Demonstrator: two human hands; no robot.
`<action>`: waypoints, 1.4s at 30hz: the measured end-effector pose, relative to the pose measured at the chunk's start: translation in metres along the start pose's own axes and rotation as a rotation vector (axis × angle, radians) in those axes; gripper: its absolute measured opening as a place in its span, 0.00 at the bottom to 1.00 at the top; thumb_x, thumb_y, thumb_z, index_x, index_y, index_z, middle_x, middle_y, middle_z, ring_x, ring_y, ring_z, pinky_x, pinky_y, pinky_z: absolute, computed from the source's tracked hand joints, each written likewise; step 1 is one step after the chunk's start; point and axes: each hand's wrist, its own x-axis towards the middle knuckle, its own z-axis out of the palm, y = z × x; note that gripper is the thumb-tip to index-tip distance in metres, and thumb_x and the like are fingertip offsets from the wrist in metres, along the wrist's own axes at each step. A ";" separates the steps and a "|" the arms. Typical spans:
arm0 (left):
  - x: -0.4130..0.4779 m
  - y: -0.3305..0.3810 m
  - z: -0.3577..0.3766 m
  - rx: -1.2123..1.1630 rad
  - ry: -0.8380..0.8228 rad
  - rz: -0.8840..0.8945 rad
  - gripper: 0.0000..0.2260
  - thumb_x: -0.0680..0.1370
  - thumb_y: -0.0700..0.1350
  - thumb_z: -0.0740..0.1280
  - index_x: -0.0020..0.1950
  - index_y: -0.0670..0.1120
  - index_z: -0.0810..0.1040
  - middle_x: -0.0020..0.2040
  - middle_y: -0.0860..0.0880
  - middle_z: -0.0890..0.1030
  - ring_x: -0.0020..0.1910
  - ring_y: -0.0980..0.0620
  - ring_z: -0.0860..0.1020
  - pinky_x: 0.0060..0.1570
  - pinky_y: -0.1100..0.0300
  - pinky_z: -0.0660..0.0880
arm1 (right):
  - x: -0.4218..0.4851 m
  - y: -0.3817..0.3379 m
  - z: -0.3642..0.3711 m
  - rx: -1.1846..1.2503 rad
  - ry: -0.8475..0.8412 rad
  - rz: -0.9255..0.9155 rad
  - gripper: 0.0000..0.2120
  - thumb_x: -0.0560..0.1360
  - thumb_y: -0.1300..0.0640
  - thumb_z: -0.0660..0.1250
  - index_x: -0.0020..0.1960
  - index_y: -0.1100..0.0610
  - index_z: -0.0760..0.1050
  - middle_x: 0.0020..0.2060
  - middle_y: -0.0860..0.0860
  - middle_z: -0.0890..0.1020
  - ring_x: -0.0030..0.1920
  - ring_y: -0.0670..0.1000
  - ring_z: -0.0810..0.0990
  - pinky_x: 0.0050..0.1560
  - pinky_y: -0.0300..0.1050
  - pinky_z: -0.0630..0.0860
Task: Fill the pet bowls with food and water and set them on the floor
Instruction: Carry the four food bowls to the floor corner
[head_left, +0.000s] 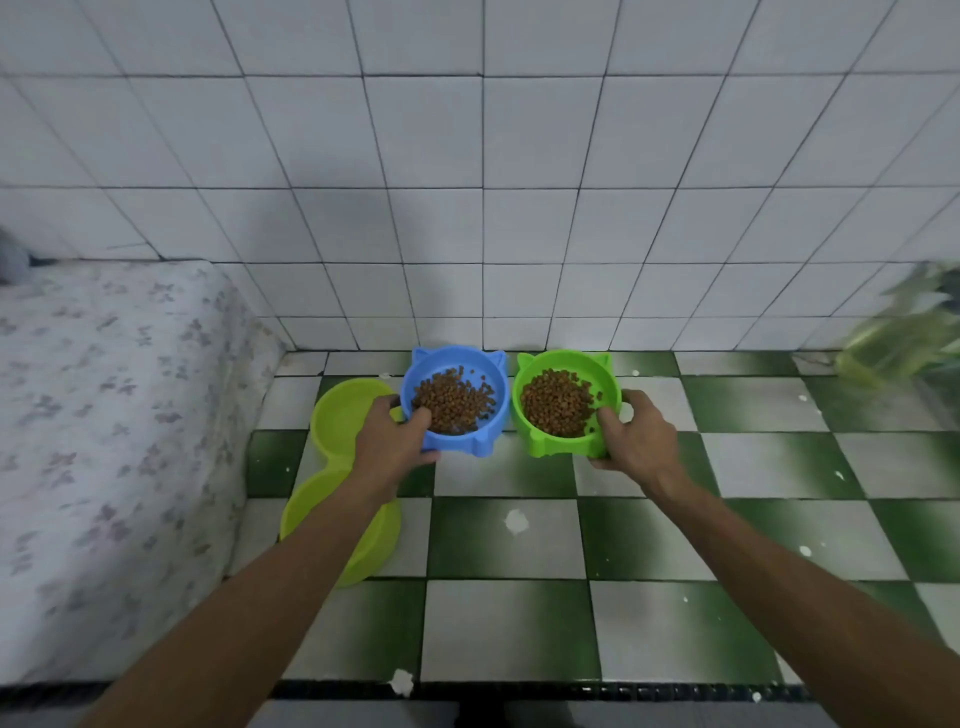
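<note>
We are holding two pet bowls w/ food in them, one in each hand, right down at the floor (509, 535) by the wall (483, 208). Our left hand (392, 441) is gripping the blue bowl (457, 400) at its near left rim, thumb inside the rim and the other fingers under it. Our right hand (636, 436) is gripping the green bowl (566, 402) at its near right rim, the same way. Both bowls are sitting side by side, just apart, close to the wall. Each one is holding a heap of brown kibble (452, 402). We can't tell if the bowls are touching the tiles yet or are just above them.

So we think we are at the setting-down step for the food bowls. Next we need to let them rest flat, keep them level so no kibble is spilling, then open our fingers and pull back.

A yellow-green double bowl (353, 415) is lying on the floor just left of the blue one, partly under our left arm. We can't see if it has water in it, so the water part may still be left to do.

A bed w/ a flowery sheet (104, 415) is at the left. Something green and blurry (904, 332) is at the far right.

We are seeing no brand, label or writing anywhere.
</note>
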 end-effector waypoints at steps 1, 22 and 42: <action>-0.006 -0.001 -0.004 -0.021 0.011 -0.003 0.20 0.78 0.44 0.68 0.68 0.43 0.69 0.58 0.42 0.76 0.49 0.44 0.82 0.36 0.54 0.83 | -0.003 -0.002 0.000 0.005 -0.014 -0.006 0.19 0.79 0.53 0.64 0.67 0.58 0.71 0.47 0.59 0.81 0.30 0.55 0.84 0.29 0.49 0.83; -0.238 -0.098 -0.095 -0.311 0.590 -0.127 0.16 0.79 0.42 0.67 0.65 0.41 0.70 0.60 0.39 0.76 0.45 0.46 0.83 0.34 0.53 0.83 | -0.127 -0.016 0.042 -0.078 -0.533 -0.332 0.19 0.78 0.54 0.67 0.67 0.59 0.71 0.47 0.53 0.78 0.34 0.53 0.83 0.31 0.53 0.83; -0.441 -0.251 -0.283 -0.590 1.122 -0.267 0.19 0.78 0.41 0.68 0.67 0.42 0.69 0.57 0.34 0.78 0.44 0.43 0.81 0.29 0.57 0.82 | -0.378 -0.040 0.237 -0.178 -1.057 -0.513 0.20 0.77 0.54 0.67 0.67 0.58 0.71 0.56 0.56 0.77 0.41 0.50 0.83 0.34 0.52 0.84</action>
